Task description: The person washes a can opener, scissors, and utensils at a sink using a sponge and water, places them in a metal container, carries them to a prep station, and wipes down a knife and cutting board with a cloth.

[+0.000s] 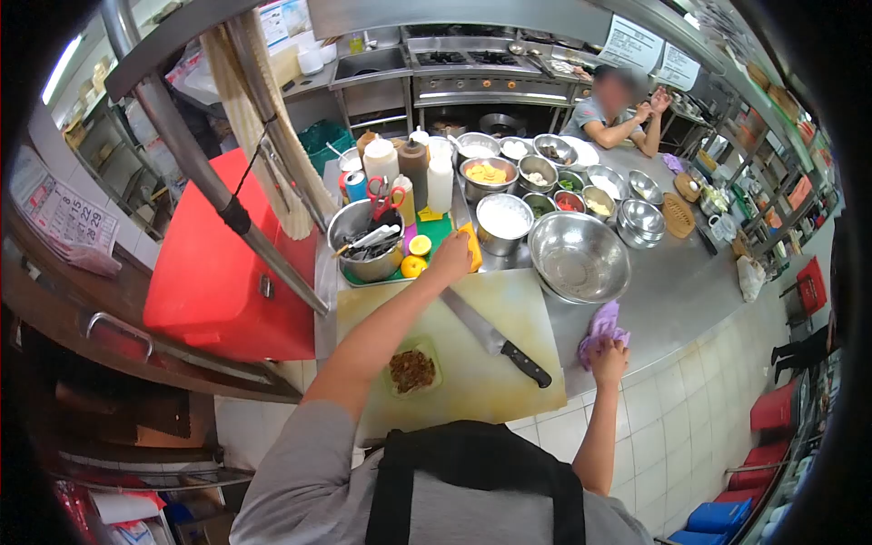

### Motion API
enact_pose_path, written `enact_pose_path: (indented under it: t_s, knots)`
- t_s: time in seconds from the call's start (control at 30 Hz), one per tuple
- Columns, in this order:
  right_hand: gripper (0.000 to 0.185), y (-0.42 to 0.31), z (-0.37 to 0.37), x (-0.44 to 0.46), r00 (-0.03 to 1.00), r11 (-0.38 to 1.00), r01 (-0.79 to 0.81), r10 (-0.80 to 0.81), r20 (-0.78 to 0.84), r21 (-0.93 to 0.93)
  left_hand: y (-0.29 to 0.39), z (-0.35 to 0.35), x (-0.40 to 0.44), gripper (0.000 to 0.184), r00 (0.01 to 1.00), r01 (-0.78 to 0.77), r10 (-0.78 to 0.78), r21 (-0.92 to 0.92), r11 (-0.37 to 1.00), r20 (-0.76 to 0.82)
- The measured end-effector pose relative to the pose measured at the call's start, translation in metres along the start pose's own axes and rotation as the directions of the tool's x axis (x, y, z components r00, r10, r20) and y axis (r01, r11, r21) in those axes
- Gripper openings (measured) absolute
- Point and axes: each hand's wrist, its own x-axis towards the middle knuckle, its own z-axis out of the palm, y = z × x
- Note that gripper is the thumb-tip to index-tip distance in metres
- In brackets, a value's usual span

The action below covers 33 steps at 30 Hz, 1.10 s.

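Note:
My left hand [450,258] reaches over the far edge of the cutting board [500,400], fingers closed beside a flat yellow-orange object [471,243] on a green tray [438,231]. What the fingers hold, if anything, is hidden. Crumpled in my right hand [607,358] is a purple cloth [601,325], at the counter's front edge. A large knife [495,341] lies diagonally across the board, its black handle towards the right. Left of it sits a small clear container [413,368] of chopped brown food. Half a lemon [420,245] and another yellow fruit [413,266] lie near my left hand.
A wide steel bowl [579,257] stands right of the board, with several smaller filled bowls behind. A steel pot [367,242] holds red scissors [386,197] and other tools. Squeeze bottles [440,182] stand further back. A co-worker [610,113] leans at the far counter end.

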Motion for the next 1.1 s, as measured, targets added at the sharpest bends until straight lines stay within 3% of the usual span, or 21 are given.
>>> enact_pose_path:
  t_s: [0.1,0.13,0.27,0.37,0.53,0.57,0.63,0.67,0.7,0.77,0.8,0.83,0.9,1.03,1.07,1.1]
  knots:
    - [0.058,0.021,0.044,0.015,0.924,0.955,0.280,-0.296,-0.241,-0.099,-0.008,0.058,0.042,0.049,0.969,0.247,-0.246,0.028,0.969,-0.031]
    - [0.059,0.020,0.046,0.016,0.949,0.970,0.240,-0.244,-0.198,-0.044,-0.002,0.060,0.050,0.061,0.946,0.316,-0.319,0.061,0.947,0.057]
    - [0.064,0.001,0.035,0.016,0.988,0.984,0.133,-0.123,-0.093,0.119,0.001,0.081,0.067,0.084,0.831,0.556,-0.556,0.026,0.831,0.012]
    - [0.059,0.006,0.044,0.020,0.969,0.979,0.193,-0.179,-0.167,0.071,-0.002,0.081,0.062,0.082,0.760,0.636,-0.650,-0.210,0.743,0.003]
    - [0.042,0.018,0.050,0.039,0.975,0.981,0.184,-0.174,-0.137,0.063,-0.017,0.043,0.014,0.049,0.891,0.444,-0.453,-0.238,0.864,0.017]
    - [0.042,0.022,0.047,0.042,0.988,0.957,0.153,-0.141,-0.065,0.246,-0.014,0.028,-0.002,0.044,0.917,0.391,-0.399,-0.220,0.894,0.011]
    - [0.043,0.029,0.036,0.048,0.990,0.818,0.039,-0.110,0.090,0.574,-0.008,-0.003,-0.042,0.041,0.945,0.322,-0.328,-0.203,0.925,0.001]
    - [0.045,0.025,0.014,0.041,0.951,0.640,-0.174,-0.087,0.296,0.749,-0.005,-0.020,-0.065,0.041,0.942,0.334,-0.334,-0.213,0.918,0.040]
    - [0.044,0.015,-0.014,0.025,0.923,0.448,-0.273,-0.129,0.364,0.851,-0.001,-0.038,-0.090,0.041,0.939,0.344,-0.335,-0.222,0.912,0.077]
    - [0.043,-0.009,-0.068,-0.014,0.851,0.020,-0.472,-0.252,0.461,0.882,0.017,-0.067,-0.149,0.046,0.977,0.103,-0.148,-0.269,0.958,-0.151]
    - [0.046,-0.015,-0.083,-0.027,0.831,-0.004,-0.506,-0.272,0.486,0.863,0.021,-0.077,-0.171,0.049,0.973,0.077,-0.113,-0.179,0.981,-0.202]
    - [0.046,-0.025,-0.096,-0.040,0.850,-0.017,-0.454,-0.307,0.427,0.891,0.026,-0.086,-0.190,0.053,0.967,0.056,-0.076,-0.089,0.995,-0.245]
    - [0.047,-0.054,-0.120,-0.061,0.878,-0.043,-0.345,-0.369,0.306,0.938,0.047,-0.118,-0.213,0.055,0.983,0.061,-0.051,0.052,0.997,-0.174]
    - [0.061,-0.138,-0.160,-0.090,0.731,0.192,0.158,-0.682,0.015,0.969,0.079,-0.149,-0.237,0.063,0.987,-0.119,0.144,0.295,0.948,-0.065]
    - [0.066,-0.161,-0.166,-0.101,0.614,0.228,0.541,-0.765,-0.194,0.810,0.089,-0.152,-0.240,0.063,0.987,-0.136,0.157,0.352,0.926,-0.033]
    - [0.072,-0.182,-0.168,-0.113,0.414,0.205,0.833,-0.848,-0.332,0.514,0.091,-0.151,-0.244,0.060,0.980,-0.181,0.196,0.359,0.916,-0.008]
